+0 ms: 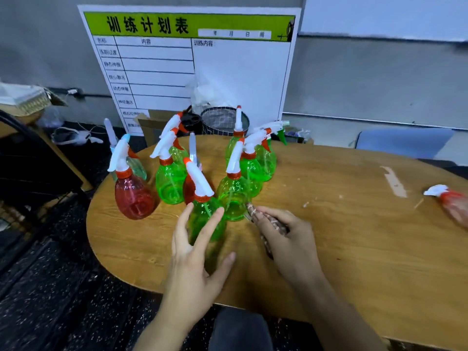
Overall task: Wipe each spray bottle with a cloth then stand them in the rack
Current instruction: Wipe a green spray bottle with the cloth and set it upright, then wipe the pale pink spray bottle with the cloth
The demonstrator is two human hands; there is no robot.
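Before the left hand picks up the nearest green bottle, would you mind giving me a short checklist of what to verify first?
1. Left hand open and ready to grip: ok, fingers spread around the nearest green bottle.
2. Bottle upright on the table: ok.
3. Cloth in the right hand: ok, it is gripped there.
4. Room to lift without knocking neighbours: not ok, another green bottle stands close beside it and a red one just behind.
5. Rack to stand bottles in: cannot tell, none is clearly in view.
6. Bottle lying at the table's right edge: not ok, it is on its side.
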